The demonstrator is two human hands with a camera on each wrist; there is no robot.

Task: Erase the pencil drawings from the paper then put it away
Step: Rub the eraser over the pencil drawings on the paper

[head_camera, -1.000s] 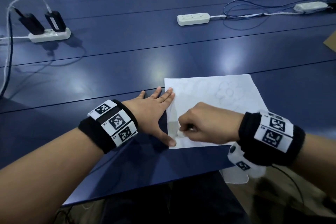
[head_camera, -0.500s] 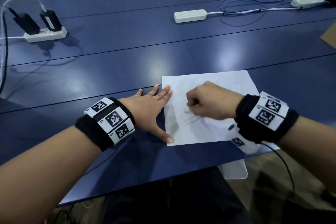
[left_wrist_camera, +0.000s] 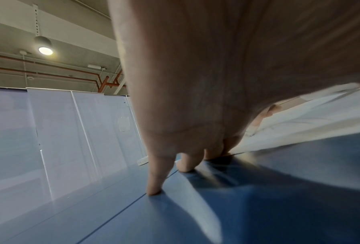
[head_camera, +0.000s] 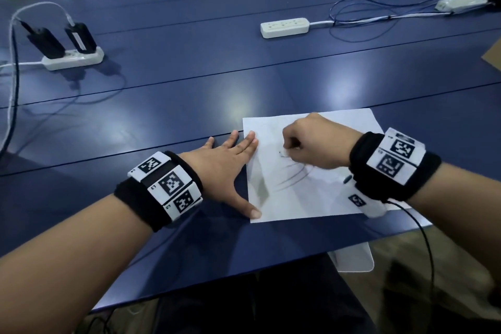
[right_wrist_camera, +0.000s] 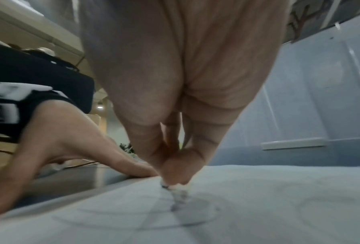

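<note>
A white sheet of paper [head_camera: 311, 198] with curved pencil lines [head_camera: 294, 177] lies near the front edge of the blue table [head_camera: 189, 84]. My left hand [head_camera: 233, 165] lies flat with spread fingers, index fingertip and thumb on the sheet's left edge. My right hand [head_camera: 311, 141] is curled into a fist over the sheet's upper middle. In the right wrist view its fingertips [right_wrist_camera: 174, 170] pinch a small white eraser [right_wrist_camera: 175, 187] down onto the paper [right_wrist_camera: 258, 206] over the pencil lines. The eraser is hidden from the head camera.
A white power strip [head_camera: 284, 26] lies at the back middle, another [head_camera: 73, 58] with two black adapters at the back left, a third [head_camera: 461, 3] with loose cables at the far right. A brown cardboard corner [head_camera: 494, 54] shows at the right edge.
My right hand has moved from the sheet's lower left up toward its upper middle, uncovering curved pencil lines. The left hand stays flat on the sheet's left edge.
</note>
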